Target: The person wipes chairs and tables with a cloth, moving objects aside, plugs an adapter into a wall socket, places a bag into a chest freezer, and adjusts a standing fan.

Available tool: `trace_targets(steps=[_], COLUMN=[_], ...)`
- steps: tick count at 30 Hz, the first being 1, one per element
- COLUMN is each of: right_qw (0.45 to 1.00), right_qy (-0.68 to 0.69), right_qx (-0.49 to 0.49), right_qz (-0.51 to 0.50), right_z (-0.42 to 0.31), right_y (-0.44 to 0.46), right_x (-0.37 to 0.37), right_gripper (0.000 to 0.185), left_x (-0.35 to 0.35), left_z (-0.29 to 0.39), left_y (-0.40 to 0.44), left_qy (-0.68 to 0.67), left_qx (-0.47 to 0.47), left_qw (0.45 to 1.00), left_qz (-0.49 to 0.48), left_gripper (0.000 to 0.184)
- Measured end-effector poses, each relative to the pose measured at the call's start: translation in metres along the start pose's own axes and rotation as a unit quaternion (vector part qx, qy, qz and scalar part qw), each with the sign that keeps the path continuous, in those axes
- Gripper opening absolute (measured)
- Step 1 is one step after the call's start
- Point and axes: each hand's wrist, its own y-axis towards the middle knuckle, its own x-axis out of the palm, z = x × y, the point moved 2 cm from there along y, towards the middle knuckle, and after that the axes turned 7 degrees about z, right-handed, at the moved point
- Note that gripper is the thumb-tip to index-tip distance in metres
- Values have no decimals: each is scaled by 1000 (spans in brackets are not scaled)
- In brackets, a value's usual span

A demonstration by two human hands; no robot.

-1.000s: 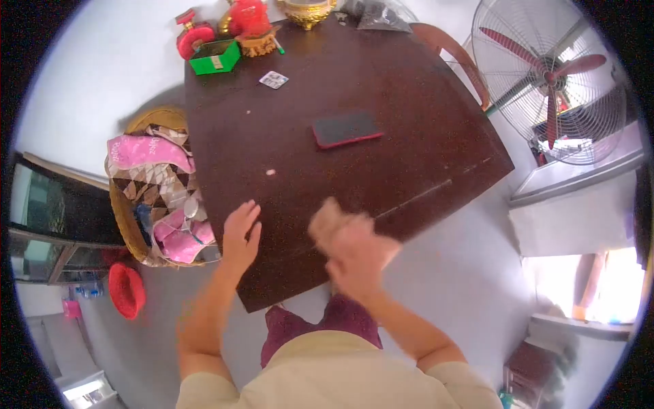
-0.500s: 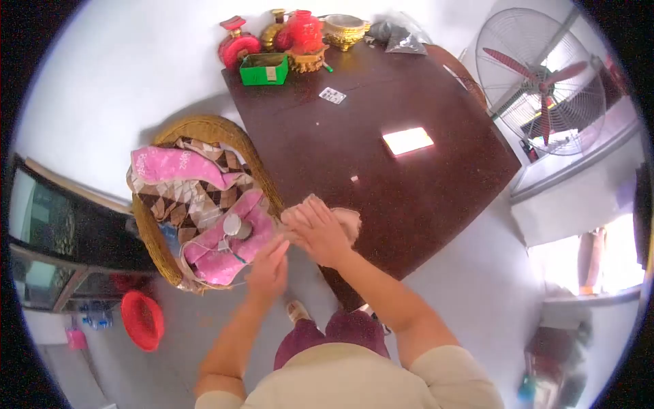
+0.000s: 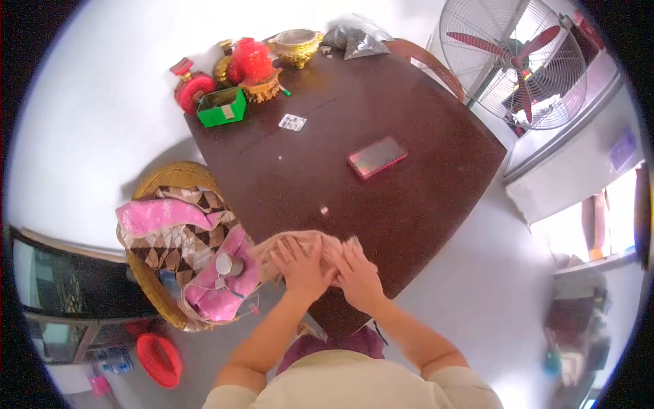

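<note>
A pinkish-beige cloth (image 3: 328, 247) lies bunched on the near left corner of the dark wooden table (image 3: 415, 198), its left part reaching over the edge toward the chair. My left hand (image 3: 303, 273) rests palm down on it, fingers spread. Just beside it, my right hand (image 3: 359, 276) presses on the cloth's right end with its fingers stretched out. The fingertips of both hands touch the fabric; what lies under it is hidden.
A wicker chair (image 3: 144, 286) with pink fabric (image 3: 214, 296) stands at left, a grey-white cylinder (image 3: 231, 266) on it. On the table are a phone (image 3: 377, 157), a blister pack (image 3: 292, 123), a green box (image 3: 221, 109) and a golden bowl (image 3: 297, 46). A fan (image 3: 516, 63) stands behind.
My left hand has moved right, from beside the table onto the cloth. My right hand has shifted to the cloth's right end. The cloth is spread wider, and the view has turned.
</note>
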Motion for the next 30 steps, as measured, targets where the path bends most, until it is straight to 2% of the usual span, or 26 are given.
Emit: trace_targets(steps=[5, 11, 14, 15, 16, 17, 20, 23, 26, 30], right_qw=[997, 989, 947, 927, 890, 852, 769, 740, 712, 711], right_qy=[20, -1, 136, -11, -65, -73, -69, -102, -91, -128], right_qx=[43, 57, 226, 202, 251, 341, 541, 608, 653, 648], right_qz=[59, 136, 183, 314, 375, 391, 333, 267, 241, 242], right_z=[11, 22, 47, 58, 75, 78, 98, 109, 114, 117], right_y=[45, 108, 138, 145, 153, 169, 211, 237, 246, 249], right_x=[21, 52, 52, 41, 43, 33, 22, 19, 14, 12], right_gripper=[54, 53, 59, 64, 68, 88, 111, 121, 119, 114], left_x=[12, 19, 24, 26, 27, 30, 28, 25, 24, 27], left_z=[-28, -66, -78, -80, -82, -85, -88, -89, -90, -94], left_y=[65, 156, 197, 209, 219, 224, 230, 235, 241, 244], left_qy=[12, 48, 38, 35, 30, 17, -6, 5, -15, -34], left_qx=[29, 116, 182, 204, 225, 239, 260, 273, 297, 311], left_qw=[999, 992, 982, 978, 974, 971, 965, 960, 953, 948], left_qz=[-21, -24, -8, -4, 1, 2, -21, -57, -66, -57], left_gripper=[83, 82, 83, 82, 82, 81, 81, 84, 84, 84])
